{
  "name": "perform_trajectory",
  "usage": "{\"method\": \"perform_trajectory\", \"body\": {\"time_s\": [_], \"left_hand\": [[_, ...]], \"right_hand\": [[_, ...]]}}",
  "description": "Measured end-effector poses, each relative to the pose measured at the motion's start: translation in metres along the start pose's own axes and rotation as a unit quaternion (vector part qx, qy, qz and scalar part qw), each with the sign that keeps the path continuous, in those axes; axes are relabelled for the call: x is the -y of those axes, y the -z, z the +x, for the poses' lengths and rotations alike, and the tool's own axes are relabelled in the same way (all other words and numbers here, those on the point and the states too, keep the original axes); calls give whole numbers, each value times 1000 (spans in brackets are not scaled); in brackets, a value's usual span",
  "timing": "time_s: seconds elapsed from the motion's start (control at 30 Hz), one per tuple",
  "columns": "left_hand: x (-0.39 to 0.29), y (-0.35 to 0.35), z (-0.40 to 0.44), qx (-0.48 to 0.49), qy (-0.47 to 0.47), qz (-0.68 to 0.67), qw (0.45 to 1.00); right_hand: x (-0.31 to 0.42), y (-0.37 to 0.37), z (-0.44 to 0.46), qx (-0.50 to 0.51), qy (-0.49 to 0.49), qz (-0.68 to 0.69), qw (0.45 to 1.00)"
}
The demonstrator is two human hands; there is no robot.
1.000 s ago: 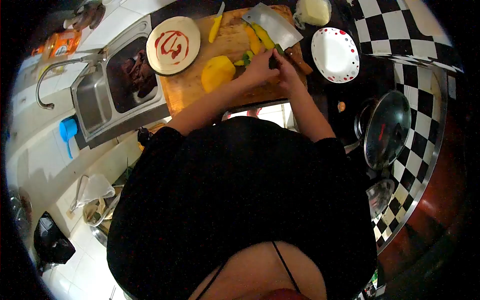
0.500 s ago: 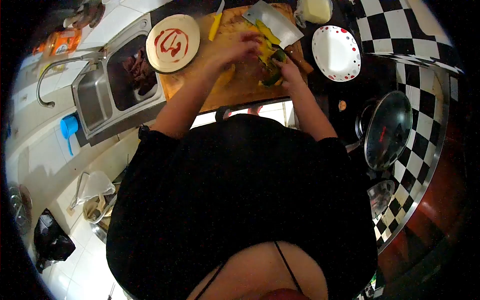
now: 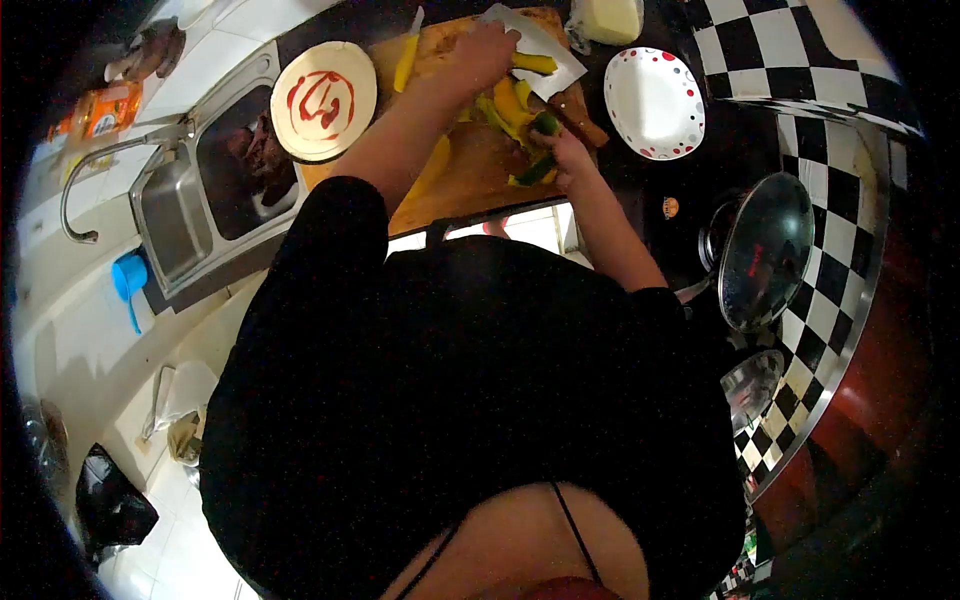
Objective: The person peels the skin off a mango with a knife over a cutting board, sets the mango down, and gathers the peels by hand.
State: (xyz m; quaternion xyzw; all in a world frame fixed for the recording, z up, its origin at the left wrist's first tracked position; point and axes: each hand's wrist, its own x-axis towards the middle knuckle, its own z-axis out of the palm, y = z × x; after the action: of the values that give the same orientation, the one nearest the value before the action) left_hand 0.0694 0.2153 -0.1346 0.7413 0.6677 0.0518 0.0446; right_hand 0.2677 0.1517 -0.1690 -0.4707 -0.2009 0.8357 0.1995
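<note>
My left hand (image 3: 487, 55) reaches across the wooden cutting board (image 3: 418, 200) to the upper corner of a cleaver's broad blade (image 3: 562, 72). Its fingers are partly hidden, so I cannot see whether they hold anything. One yellow squash strip (image 3: 533, 64) rests on the blade beside that hand. At the board's right side, my right hand (image 3: 570, 160) is closed on a green-skinned squash piece (image 3: 542, 168). Between the hands lie several yellow squash pieces (image 3: 508, 105). A yellow-handled knife (image 3: 405, 62) lies near the board's far left.
A cream plate with red smears (image 3: 325, 100) stands at the board's left, next to the sink (image 3: 175, 215). On the right are a dotted white dish (image 3: 655, 105) and a glass lid (image 3: 768, 255). A wrapped pale block (image 3: 610, 20) sits at the back.
My left hand has moved up and away from the squash pile to the cleaver blade. My right hand stays by the squash. The whole view has shifted slightly.
</note>
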Motion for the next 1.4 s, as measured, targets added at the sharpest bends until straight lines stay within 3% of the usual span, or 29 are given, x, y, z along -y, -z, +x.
{"method": "perform_trajectory", "body": {"time_s": [0.07, 0.13, 0.2, 0.23, 0.3, 0.33, 0.4, 0.43, 0.5, 0.53, 0.6, 0.63, 0.7, 0.73, 0.8, 0.97, 1.0, 1.07, 1.2, 1.27, 1.37, 1.4], "left_hand": [[-5, -9, 8, 20, 34, -24, 999], [-2, -28, 11, 44, 67, -48, 996], [11, -48, 10, -36, 36, -135, 990], [17, -59, 13, -35, 35, -135, 990], [30, -74, 18, -30, 68, -275, 959], [31, -53, 12, -29, 69, -274, 959], [29, 12, -3, 91, 204, -388, 894], [39, 8, -6, 91, 205, -388, 894], [55, -4, -10, 71, 152, -552, 817], [44, 9, -17, 71, 152, -552, 817], [12, 38, -41, 120, 158, -626, 754], [-4, 58, -48, 118, 160, -626, 754], [-26, 90, -54, 207, 194, -477, 832], [-26, 77, -56, 205, 196, -477, 832], [-28, 50, -62, 83, 156, -459, 871], [-44, 72, -73, 42, 113, -325, 938], [-46, 76, -74, 52, 86, -279, 955], [-19, 48, -66, 45, 79, -320, 943], [35, 45, -61, -5, 122, -348, 929], [44, 48, -59, 166, 128, -93, 973], [45, 2, -65, 169, 59, -6, 984], [28, 21, -60, 243, 113, -12, 963]], "right_hand": [[-1, 5, 0, -2, 4, -1, 1000], [2, 8, -11, 68, 64, 25, 995], [4, 12, -16, 60, 70, 35, 995], [5, 13, -18, 55, 76, 43, 995], [12, 13, -21, 24, 59, 38, 997], [14, 13, -23, -8, 40, 32, 999], [19, 11, -22, 0, 51, 40, 998], [21, 9, -22, 6, 62, 47, 997], [26, 1, -25, 13, 98, 51, 994], [28, -3, -26, 19, 135, 56, 989], [27, -6, -19, 2, 145, 53, 988], [26, -7, -16, -14, 155, 50, 987], [27, -16, -18, -2, 152, 48, 987], [29, -19, -19, 7, 152, 47, 987], [26, -13, -11, 1, 129, 74, 989], [25, -16, -8, 44, 76, 147, 985], [19, -11, 4, -34, 118, 94, 988], [18, -7, 5, -113, 157, 41, 980], [37, 10, -11, -63, 141, 62, 986], [48, 2, -26, -16, 183, 83, 979], [54, 1, -34, -3, 194, 63, 979], [54, 4, -35, 13, 187, 62, 980]]}}
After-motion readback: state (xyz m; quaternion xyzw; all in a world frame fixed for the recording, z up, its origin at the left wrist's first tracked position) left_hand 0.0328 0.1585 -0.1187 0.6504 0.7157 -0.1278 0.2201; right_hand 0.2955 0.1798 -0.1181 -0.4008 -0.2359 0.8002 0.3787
